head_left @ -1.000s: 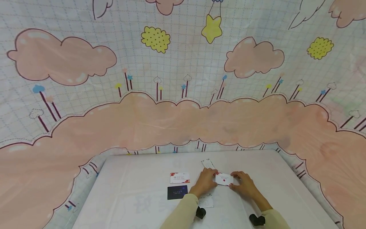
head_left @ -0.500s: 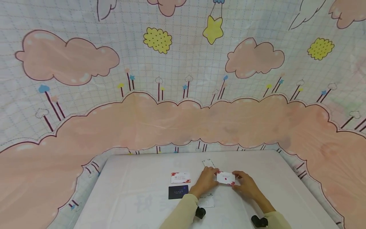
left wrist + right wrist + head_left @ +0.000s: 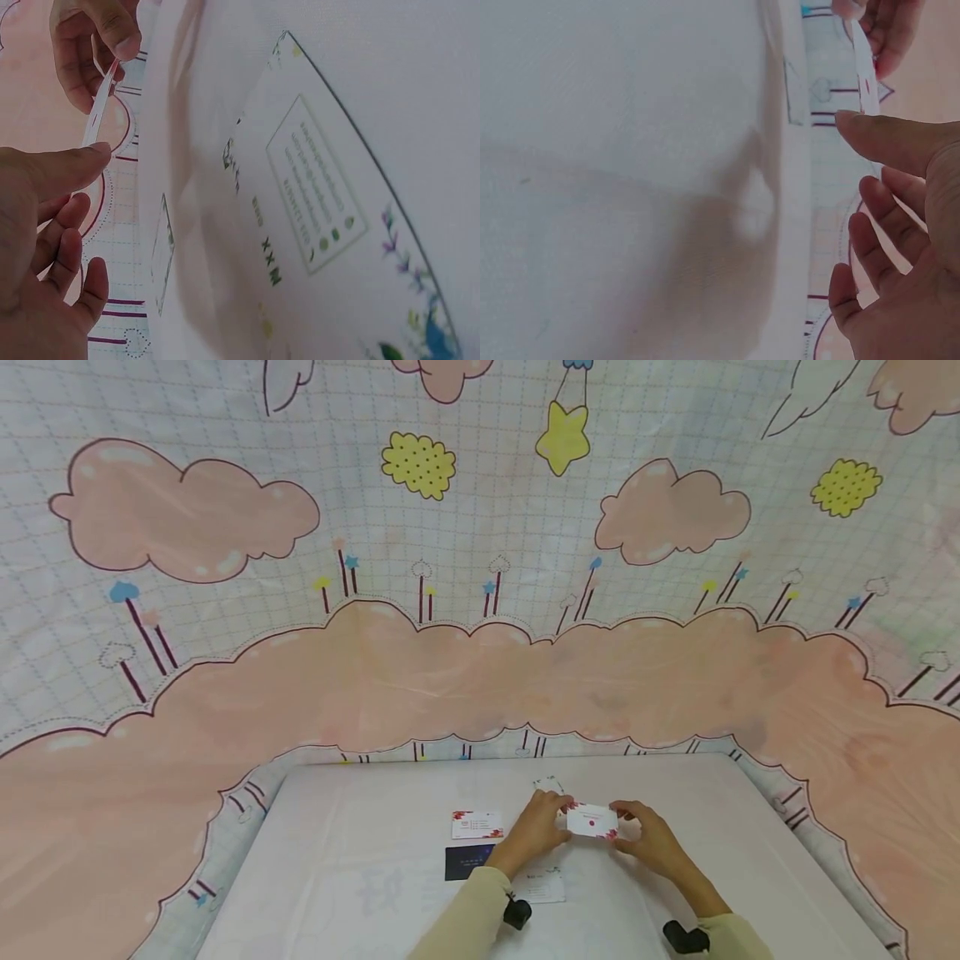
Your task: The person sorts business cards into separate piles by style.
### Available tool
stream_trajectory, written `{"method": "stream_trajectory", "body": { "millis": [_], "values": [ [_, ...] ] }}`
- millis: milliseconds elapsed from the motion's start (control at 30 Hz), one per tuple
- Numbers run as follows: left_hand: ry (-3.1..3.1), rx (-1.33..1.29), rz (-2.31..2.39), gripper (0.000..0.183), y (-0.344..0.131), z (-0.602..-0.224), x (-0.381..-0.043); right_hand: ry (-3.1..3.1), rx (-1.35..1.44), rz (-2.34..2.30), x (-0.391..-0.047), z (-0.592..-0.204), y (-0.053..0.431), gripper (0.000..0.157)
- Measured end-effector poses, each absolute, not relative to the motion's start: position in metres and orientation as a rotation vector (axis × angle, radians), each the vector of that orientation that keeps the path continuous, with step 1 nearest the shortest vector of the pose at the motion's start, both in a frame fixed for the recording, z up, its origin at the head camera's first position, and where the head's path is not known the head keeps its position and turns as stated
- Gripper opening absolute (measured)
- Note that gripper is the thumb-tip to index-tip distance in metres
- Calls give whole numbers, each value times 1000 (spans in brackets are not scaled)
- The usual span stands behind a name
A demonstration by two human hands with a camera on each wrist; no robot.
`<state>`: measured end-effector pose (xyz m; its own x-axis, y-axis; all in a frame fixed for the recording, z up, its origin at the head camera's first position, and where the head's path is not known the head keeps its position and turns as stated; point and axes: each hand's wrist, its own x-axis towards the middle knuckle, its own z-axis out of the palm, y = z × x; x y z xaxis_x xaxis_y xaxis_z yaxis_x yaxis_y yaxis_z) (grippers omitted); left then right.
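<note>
A white business card with red floral corners and a small red dot is held up above the table between both hands. My left hand pinches its left edge between thumb and fingers. On the opposite edge, my right hand pinches it the same way. Both wrist views show the card nearly edge-on, a thin white strip tilted upright. Below the left wrist lies a white card with a leafy border, partly covered by the forearm in the head view.
Left of the hands, a white card with red flowers lies above a dark blue card. Another leafy-bordered card lies behind the left hand, partly hidden. All rest on a white-covered table; a patterned cloth hangs behind.
Both hands have lifted the red-flowered card slightly, and it has shifted a little to the right in the view. The cards on the table stay in place.
</note>
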<state>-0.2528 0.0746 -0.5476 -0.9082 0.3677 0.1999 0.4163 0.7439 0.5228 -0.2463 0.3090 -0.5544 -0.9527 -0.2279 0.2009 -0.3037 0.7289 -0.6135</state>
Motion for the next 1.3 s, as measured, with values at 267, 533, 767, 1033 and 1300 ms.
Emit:
{"method": "stream_trajectory", "body": {
  "millis": [267,533,767,1033,1300],
  "values": [
    [-2823,-671,-885,56,60,-541,-250,-2780,492,1007,-246,-544,299,61],
    [-2821,-657,-922,57,45,-537,-246,-2749,566,1010,-245,-538,289,59],
    [-2805,-672,-890,57,29,-533,-242,-2724,603,1055,-247,-536,278,58],
    [-2769,-674,-871,57,12,-530,-239,-2688,674,1050,-249,-534,265,57],
    [-2755,-643,-900,58,-6,-528,-234,-2707,665,1109,-251,-531,246,58]
  ]
}}
